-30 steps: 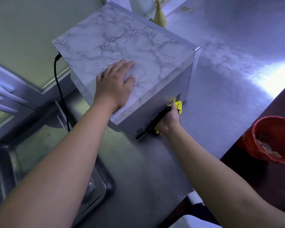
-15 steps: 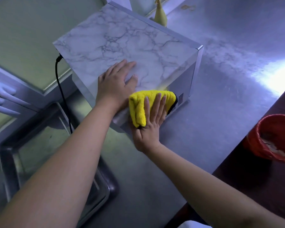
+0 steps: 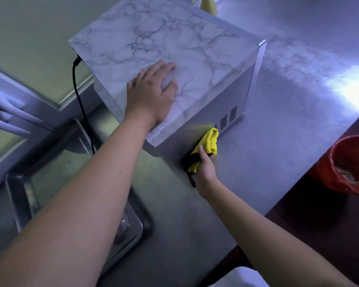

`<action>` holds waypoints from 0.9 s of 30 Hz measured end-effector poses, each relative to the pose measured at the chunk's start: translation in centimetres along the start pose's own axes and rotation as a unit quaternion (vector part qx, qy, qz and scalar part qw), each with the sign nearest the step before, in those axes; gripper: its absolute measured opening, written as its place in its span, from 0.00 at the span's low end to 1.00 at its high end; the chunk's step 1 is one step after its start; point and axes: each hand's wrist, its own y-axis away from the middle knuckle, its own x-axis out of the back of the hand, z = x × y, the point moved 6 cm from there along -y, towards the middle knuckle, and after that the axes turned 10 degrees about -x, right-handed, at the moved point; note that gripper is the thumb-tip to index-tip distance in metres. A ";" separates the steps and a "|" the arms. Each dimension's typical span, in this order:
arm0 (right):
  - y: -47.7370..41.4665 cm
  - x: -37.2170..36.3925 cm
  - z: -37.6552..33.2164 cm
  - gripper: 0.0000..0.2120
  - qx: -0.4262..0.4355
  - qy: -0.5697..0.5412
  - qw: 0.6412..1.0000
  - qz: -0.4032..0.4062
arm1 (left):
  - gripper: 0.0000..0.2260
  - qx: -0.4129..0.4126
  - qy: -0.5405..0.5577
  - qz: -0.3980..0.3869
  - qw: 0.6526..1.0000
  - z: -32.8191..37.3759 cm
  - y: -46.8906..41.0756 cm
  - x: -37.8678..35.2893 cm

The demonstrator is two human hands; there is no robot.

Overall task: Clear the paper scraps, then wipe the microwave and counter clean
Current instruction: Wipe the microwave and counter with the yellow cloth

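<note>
A left hand (image 3: 151,96) lies flat, fingers loosely spread, atop the marble-patterned, steel-sided microwave (image 3: 195,65); lower right, a right hand (image 3: 204,166) presses a folded yellow cloth (image 3: 210,139) against its vented side, fingers apparently curled around it.

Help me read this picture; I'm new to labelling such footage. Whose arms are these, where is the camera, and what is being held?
The camera sits on a person's head and looks down, so both arms are theirs. The left hand lies flat on the marble-patterned top of the microwave, steadying it. The right hand holds a yellow cloth against the microwave's grey vented side, low near the steel counter. A black power cord hangs behind. A sink lies at the left, and a red bucket stands at the right, below the counter edge.
</note>
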 end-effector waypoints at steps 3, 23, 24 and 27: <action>2.0 1.4 -4.4 0.20 -0.047 -0.104 0.993 -0.018 | 0.21 -0.001 -0.001 -0.002 1.000 0.1 0.0 0.0; 0.4 -0.4 7.3 0.32 0.363 0.351 0.863 0.017 | 0.20 0.015 -0.002 -0.008 1.000 -0.6 -0.6 -0.3; 0.3 -0.4 7.1 0.32 0.361 0.343 0.867 0.009 | 0.20 0.015 -0.002 -0.007 1.000 -0.5 -0.6 -0.2; 1.3 -0.8 6.7 0.34 0.296 0.278 0.914 -0.022 | 0.20 0.014 -0.002 -0.010 1.000 -0.3 -0.5 -0.2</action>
